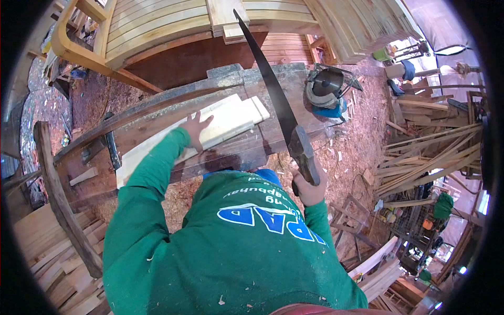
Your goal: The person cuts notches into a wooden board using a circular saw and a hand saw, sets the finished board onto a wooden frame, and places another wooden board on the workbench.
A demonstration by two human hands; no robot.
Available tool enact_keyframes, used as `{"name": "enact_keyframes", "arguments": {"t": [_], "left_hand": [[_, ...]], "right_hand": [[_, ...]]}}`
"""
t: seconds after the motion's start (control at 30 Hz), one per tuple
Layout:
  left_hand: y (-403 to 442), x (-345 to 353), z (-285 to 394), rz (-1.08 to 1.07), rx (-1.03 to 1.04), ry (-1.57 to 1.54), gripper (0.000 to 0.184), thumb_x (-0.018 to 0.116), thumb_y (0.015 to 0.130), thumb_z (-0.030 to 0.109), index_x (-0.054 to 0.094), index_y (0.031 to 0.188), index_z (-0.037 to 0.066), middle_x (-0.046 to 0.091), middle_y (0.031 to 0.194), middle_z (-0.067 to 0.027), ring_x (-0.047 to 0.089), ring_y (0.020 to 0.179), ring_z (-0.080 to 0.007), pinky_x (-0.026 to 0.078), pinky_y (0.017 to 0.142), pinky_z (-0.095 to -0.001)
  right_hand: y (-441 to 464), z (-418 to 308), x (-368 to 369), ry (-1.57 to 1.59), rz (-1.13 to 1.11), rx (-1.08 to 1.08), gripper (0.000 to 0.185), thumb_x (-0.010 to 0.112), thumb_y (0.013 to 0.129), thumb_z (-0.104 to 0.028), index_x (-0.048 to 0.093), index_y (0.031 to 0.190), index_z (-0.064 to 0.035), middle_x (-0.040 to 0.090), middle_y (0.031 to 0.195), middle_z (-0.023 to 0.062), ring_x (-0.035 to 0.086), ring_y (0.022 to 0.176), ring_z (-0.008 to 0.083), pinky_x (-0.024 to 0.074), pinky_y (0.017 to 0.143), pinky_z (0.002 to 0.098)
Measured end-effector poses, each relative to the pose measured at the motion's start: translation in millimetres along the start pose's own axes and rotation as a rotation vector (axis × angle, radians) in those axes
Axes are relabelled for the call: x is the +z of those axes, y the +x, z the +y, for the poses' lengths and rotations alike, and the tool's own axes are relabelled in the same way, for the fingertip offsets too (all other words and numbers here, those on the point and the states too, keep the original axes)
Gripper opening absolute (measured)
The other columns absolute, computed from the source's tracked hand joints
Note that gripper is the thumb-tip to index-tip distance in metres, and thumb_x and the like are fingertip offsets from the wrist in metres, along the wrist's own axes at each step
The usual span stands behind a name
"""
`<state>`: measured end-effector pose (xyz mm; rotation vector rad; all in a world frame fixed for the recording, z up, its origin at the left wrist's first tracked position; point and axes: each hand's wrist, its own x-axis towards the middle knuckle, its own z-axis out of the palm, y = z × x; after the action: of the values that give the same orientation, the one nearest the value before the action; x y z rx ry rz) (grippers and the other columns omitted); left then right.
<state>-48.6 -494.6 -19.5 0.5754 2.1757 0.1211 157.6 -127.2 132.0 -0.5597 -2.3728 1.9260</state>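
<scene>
My right hand (313,187) is wrapped round the dark handle of a handsaw (274,90). The saw's long tapering blade points up and away, raised over the bench's right part. Pale wooden boards (231,126) lie together at a slant on the workbench (210,164), their right ends stepped. My left hand (196,132) rests on these boards, fingers spread. Blade and boards appear apart, though the saw passes close by their right ends.
A circular saw (326,86) sits at the bench's right end. Slatted wooden furniture (173,26) stands beyond the bench. Wood shavings (362,121) cover the floor. Scrap strips (436,152) are heaped at right, planks (68,262) at lower left beside an upright post (63,205).
</scene>
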Motion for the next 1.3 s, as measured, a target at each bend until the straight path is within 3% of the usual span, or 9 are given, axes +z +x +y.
{"name": "enact_keyframes", "arguments": {"t": [0.07, 0.1, 0.13, 0.23, 0.27, 0.4, 0.67, 1.0, 1.3], "left_hand": [[14, -18, -54, -0.104, 0.121, -0.29, 0.139, 0.098, 0.059, 0.034, 0.012, 0.168, 0.03, 0.013, 0.174, -0.0199, 0.025, 0.155, -0.0474, 0.034, 0.122, -0.0572], [6, -35, -56, -0.159, 0.184, -0.432, 0.138, 0.098, 0.058, 0.035, 0.015, 0.169, 0.027, 0.016, 0.174, -0.0177, 0.029, 0.154, -0.0448, 0.034, 0.124, -0.0522], [-4, -50, -56, -0.141, 0.125, -0.436, 0.128, 0.097, 0.062, 0.036, 0.024, 0.166, 0.016, 0.022, 0.173, -0.0114, 0.03, 0.156, -0.0353, 0.032, 0.123, -0.0581], [-35, -67, 7, 0.379, -0.042, 0.015, 0.106, 0.091, 0.071, 0.035, 0.036, 0.158, 0.009, 0.028, 0.171, -0.0114, 0.033, 0.154, -0.0357, 0.035, 0.12, -0.0615], [-24, -60, 18, 0.467, -0.18, 0.09, 0.085, 0.085, 0.08, 0.03, 0.043, 0.15, 0.007, 0.032, 0.168, -0.0114, 0.034, 0.154, -0.0354, 0.034, 0.121, -0.0606], [6, -43, -3, 0.565, -0.218, 0.095, 0.073, 0.082, 0.083, 0.028, 0.047, 0.144, 0.006, 0.033, 0.168, -0.011, 0.033, 0.154, -0.0351, 0.032, 0.122, -0.06], [-13, -41, -30, 0.558, -0.326, 0.114, 0.09, 0.083, 0.081, 0.025, 0.036, 0.156, 0.005, 0.035, 0.167, -0.0101, 0.03, 0.155, -0.0359, 0.031, 0.12, -0.0627], [17, -79, 0, 0.658, 0.032, 0.106, 0.083, 0.08, 0.084, 0.025, 0.039, 0.156, 0.027, 0.041, 0.163, -0.009, 0.043, 0.147, -0.0375, 0.038, 0.113, -0.0694], [11, -87, 12, 0.634, 0.034, -0.034, 0.081, 0.077, 0.083, 0.014, 0.043, 0.155, 0.028, 0.056, 0.149, -0.0083, 0.057, 0.134, -0.0385, 0.051, 0.108, -0.0522]], "right_hand": [[2, -8, 7, 0.024, 0.03, -0.046, 0.056, 0.07, 0.083, 0.001, 0.058, 0.137, 0.0049, 0.07, 0.1, 0.0057, 0.066, 0.083, 0.0125, 0.0541, 0.075, 0.0286], [2, -10, 6, -0.005, 0.008, -0.009, 0.062, 0.07, 0.081, 0.002, 0.056, 0.141, 0.0049, 0.071, 0.106, 0.0079, 0.066, 0.088, 0.0128, 0.0541, 0.079, 0.0284], [2, -10, 1, -0.031, -0.013, 0.024, 0.068, 0.069, 0.079, 0.003, 0.053, 0.145, 0.0049, 0.071, 0.113, 0.0102, 0.067, 0.094, 0.0131, 0.054, 0.083, 0.0282], [-1, -8, 3, -0.005, -0.02, 0.081, 0.073, 0.068, 0.077, 0.004, 0.051, 0.148, 0.005, 0.071, 0.12, 0.0124, 0.067, 0.102, 0.0146, 0.0534, 0.089, 0.0286], [0, 1, 4, -0.004, -0.019, 0.061, 0.073, 0.069, 0.078, 0.004, 0.051, 0.148, 0.0049, 0.071, 0.119, 0.0125, 0.068, 0.102, 0.0149, 0.0536, 0.089, 0.029], [6, -4, 16, 0.019, -0.009, 0.001, 0.071, 0.07, 0.08, 0.005, 0.051, 0.149, 0.0043, 0.072, 0.121, 0.0136, 0.069, 0.106, 0.0175, 0.0539, 0.092, 0.0308], [6, -30, 32, -0.132, -0.076, -0.036, 0.066, 0.072, 0.081, 0.002, 0.055, 0.144, 0.005, 0.072, 0.121, 0.0156, 0.069, 0.11, 0.0184, 0.0525, 0.097, 0.0325], [1, -40, 56, -0.218, -0.145, -0.039, 0.056, 0.071, 0.095, -0.013, 0.054, 0.145, 0.0046, 0.071, 0.124, 0.0216, 0.07, 0.111, 0.0234, 0.0522, 0.098, 0.0347], [-8, -27, 56, -0.251, -0.183, -0.085, 0.053, 0.068, 0.097, -0.013, 0.054, 0.146, 0.0008, 0.073, 0.116, 0.0213, 0.073, 0.102, 0.0254, 0.0552, 0.09, 0.0374]]}}
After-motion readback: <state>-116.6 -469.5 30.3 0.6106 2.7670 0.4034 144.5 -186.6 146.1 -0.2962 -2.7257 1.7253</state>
